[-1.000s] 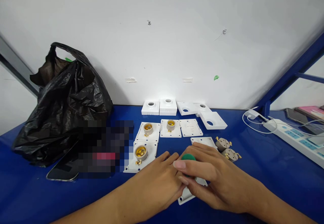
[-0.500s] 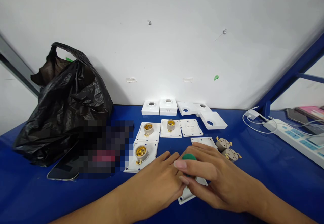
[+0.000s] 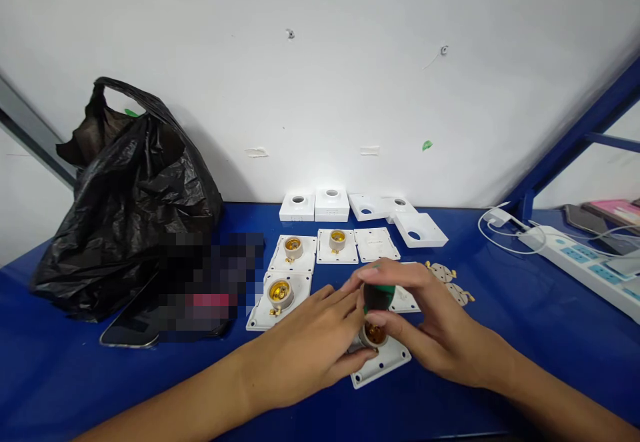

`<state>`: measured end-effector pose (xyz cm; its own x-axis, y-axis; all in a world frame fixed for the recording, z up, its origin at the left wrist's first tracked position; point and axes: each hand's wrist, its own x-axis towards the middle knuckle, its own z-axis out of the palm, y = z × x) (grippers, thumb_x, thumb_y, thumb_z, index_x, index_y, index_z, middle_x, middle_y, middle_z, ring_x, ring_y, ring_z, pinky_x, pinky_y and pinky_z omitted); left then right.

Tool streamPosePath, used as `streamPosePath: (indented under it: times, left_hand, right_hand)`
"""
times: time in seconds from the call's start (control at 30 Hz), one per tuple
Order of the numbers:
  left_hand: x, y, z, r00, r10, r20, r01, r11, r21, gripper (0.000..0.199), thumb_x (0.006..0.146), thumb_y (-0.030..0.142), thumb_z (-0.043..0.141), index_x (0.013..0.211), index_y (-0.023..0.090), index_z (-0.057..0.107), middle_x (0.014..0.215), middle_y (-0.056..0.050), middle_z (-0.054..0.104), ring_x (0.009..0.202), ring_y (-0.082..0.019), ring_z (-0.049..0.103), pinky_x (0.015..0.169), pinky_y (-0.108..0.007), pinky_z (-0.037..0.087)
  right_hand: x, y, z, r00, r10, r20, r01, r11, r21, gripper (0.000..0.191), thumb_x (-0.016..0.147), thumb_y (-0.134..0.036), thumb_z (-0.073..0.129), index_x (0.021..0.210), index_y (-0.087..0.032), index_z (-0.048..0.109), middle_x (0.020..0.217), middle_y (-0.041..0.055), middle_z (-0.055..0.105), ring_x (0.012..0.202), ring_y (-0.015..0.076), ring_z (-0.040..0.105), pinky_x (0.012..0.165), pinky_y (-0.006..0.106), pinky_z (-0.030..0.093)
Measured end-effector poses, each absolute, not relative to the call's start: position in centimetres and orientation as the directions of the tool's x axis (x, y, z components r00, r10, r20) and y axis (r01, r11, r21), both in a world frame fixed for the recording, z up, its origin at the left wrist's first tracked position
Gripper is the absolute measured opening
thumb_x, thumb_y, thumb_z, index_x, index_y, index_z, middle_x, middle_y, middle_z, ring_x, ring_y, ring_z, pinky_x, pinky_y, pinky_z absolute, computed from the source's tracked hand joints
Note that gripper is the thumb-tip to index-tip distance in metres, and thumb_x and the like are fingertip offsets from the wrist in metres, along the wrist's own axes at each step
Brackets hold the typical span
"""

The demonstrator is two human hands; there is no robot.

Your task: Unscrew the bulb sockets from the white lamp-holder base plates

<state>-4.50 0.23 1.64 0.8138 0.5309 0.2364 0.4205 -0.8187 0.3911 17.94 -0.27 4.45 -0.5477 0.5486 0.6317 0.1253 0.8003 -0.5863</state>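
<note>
In front of me a white square base plate (image 3: 383, 365) lies on the blue table with a round lamp socket (image 3: 375, 335) on it. My left hand (image 3: 320, 345) is closed around the socket's left side, thumb at its lower edge. My right hand (image 3: 425, 319) grips a short screwdriver (image 3: 379, 297) by its green and black handle, held upright over the socket; its tip is hidden. To the left, a base plate (image 3: 257, 320) bears a brass-lined lamp socket (image 3: 280, 293). Two loose sockets (image 3: 443, 273) lie beyond my right hand.
White covers (image 3: 297, 209) with round holes stand along the wall. A bare base plate (image 3: 377, 245) lies in the middle row. At the left are a black plastic bag (image 3: 135, 209) and a phone (image 3: 133, 329). A white power strip (image 3: 575, 262) with cables is at the right.
My right hand has lifted and turned the screwdriver's handle, so more of it and the socket's inside show. My left hand stays at the socket. The view has shifted slightly.
</note>
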Motion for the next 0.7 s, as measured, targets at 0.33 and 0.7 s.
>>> streamPosePath:
  times: [0.33, 0.7]
  left_hand:
    - [-4.14, 0.24, 1.70, 0.786, 0.557, 0.268, 0.430, -0.805, 0.409, 0.029, 0.102, 0.026, 0.080, 0.119, 0.023, 0.057, 0.119, -0.006, 0.070, 0.110, -0.029, 0.071, 0.098, -0.046, 0.058]
    - [-4.04, 0.10, 1.46, 0.785, 0.569, 0.246, 0.428, -0.785, 0.447, 0.023, 0.105, 0.028, 0.075, 0.119, 0.021, 0.059, 0.114, -0.005, 0.070, 0.108, -0.028, 0.069, 0.095, -0.042, 0.056]
  right_hand:
    - [18.19, -0.17, 4.50, -0.502, 0.650, 0.570, 0.001, 0.660, -0.752, 0.041, 0.110, -0.016, 0.061, 0.147, -0.033, 0.060, 0.129, 0.0064, 0.068, 0.122, 0.0215, 0.064, 0.105, 0.041, 0.058]
    - [18.29, 0.58, 5.09, -0.525, 0.751, 0.400, -0.225, 0.330, -0.917, 0.027, 0.113, -0.026, 0.061, 0.138, -0.035, 0.067, 0.130, 0.0036, 0.070, 0.122, 0.0164, 0.067, 0.101, 0.032, 0.058]
